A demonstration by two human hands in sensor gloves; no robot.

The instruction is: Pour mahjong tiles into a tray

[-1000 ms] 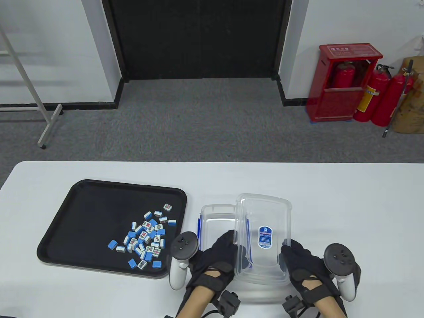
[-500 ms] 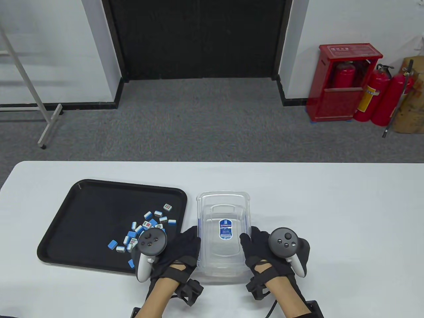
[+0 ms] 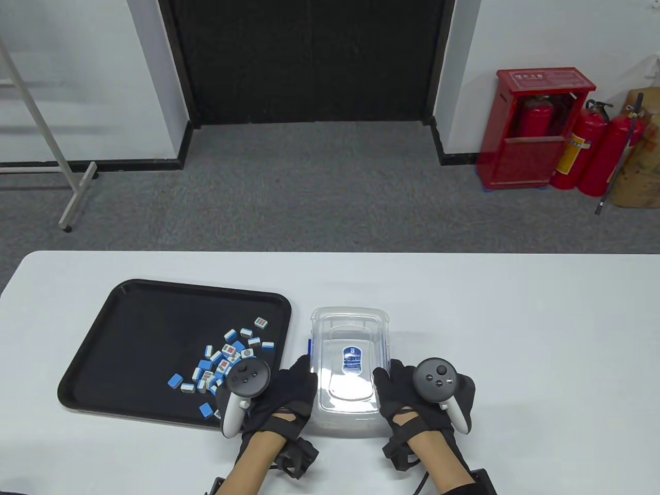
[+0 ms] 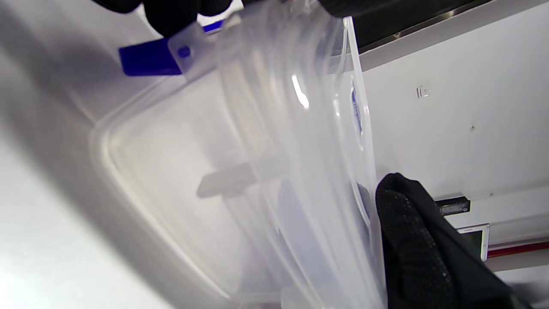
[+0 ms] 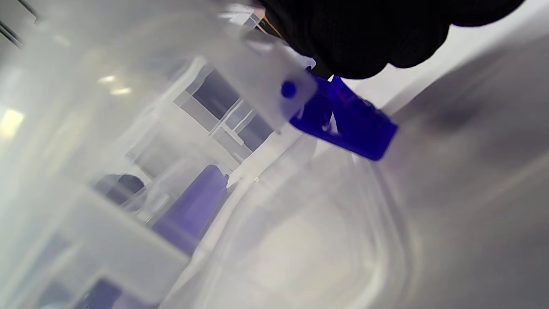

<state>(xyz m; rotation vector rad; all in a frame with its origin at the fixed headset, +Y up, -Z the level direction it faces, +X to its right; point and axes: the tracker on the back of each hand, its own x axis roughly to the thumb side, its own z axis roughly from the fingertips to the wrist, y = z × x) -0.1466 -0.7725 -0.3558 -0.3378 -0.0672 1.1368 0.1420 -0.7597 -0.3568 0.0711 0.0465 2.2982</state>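
A black tray lies on the left of the white table, with several blue-backed mahjong tiles heaped in its right half. A clear plastic box stands right of the tray, its clear lid with a blue label lying on top. My left hand grips the box's left side, fingers at a blue clip. My right hand grips the right side, fingers at the other blue clip. The box looks empty in both wrist views.
The white table stretches away to the right of the box. The tracker on my left hand hangs over the tray's right front corner and hides some tiles. Grey carpet lies beyond the table's far edge.
The lid, held tilted and offset to the right a second ago, has come left and down onto the box. Both hands have moved left and closed in on the box's sides.
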